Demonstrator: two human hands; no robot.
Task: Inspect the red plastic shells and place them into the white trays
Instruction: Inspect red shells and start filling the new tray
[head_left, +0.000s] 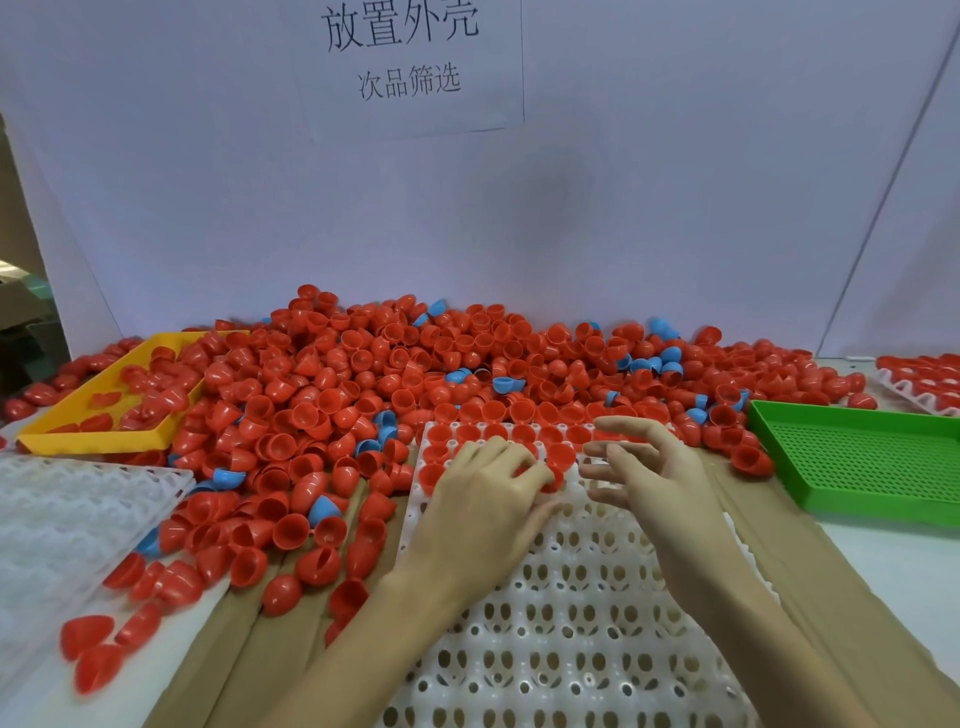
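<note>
A big heap of red plastic shells (363, 374), with a few blue ones mixed in, covers the back of the table. In front of me lies a white tray (571, 613) with round pockets; red shells fill its far row and part of the second row. My left hand (483, 514) lies over the tray's left part, its fingertips curled round a red shell (558, 462) at a pocket. My right hand (649, 478) hovers just right of that shell, fingers spread and relaxed, holding nothing.
A yellow tray (93, 415) with some red shells sits at the back left. A second white tray (78, 519) lies at the left. A green perforated tray (862, 457) stands at the right, and a filled white tray (924, 384) behind it. Brown cardboard lies under the work tray.
</note>
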